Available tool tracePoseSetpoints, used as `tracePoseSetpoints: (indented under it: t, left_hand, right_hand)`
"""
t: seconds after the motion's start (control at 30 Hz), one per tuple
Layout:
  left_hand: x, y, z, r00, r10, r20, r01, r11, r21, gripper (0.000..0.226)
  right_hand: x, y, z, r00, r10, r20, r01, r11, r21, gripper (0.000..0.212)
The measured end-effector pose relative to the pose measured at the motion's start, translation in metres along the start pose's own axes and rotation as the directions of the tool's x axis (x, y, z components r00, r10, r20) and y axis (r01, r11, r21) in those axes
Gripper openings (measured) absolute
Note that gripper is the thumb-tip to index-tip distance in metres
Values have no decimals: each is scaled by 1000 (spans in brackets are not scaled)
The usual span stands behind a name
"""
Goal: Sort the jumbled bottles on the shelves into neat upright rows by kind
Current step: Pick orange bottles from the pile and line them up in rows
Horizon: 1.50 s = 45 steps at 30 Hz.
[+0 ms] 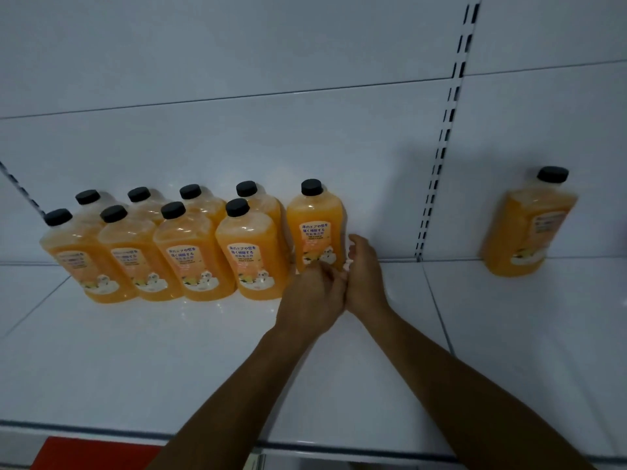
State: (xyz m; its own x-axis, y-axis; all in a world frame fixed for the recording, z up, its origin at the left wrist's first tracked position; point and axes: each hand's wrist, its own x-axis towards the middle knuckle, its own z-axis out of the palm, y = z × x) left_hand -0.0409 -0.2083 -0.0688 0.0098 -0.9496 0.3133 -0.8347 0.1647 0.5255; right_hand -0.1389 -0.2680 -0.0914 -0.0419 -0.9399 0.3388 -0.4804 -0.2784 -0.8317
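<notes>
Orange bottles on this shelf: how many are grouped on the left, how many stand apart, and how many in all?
Orange bottles in the left group, counting the one at the hands: 9
Orange bottle standing apart on the right: 1
Total: 10, all upright with black caps
</notes>
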Motion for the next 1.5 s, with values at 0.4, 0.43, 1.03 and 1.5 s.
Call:
tracePoseSetpoints:
  t: [0.4, 0.43, 1.03, 1.5]
  left_hand:
    - [29, 92, 71, 962, 40, 272, 65, 928, -367, 49]
    - [31, 99, 76, 959, 37, 279, 80, 914, -397, 48]
    - [37, 129, 89, 963, 64, 263, 45, 921, -387, 67]
    - [-21, 9, 5, 976, -131, -174, 54, 920, -388, 35]
  right_hand:
    - [11, 26, -168, 824, -70, -562, 11, 994, -107, 47]
    - [17, 31, -182, 809, -44, -587, -29, 993, -114, 55]
    - [33, 38, -209, 910, -17, -415, -25, 995, -95, 75]
    - [-12, -62, -60, 981, -187, -52, 184, 981, -57, 81]
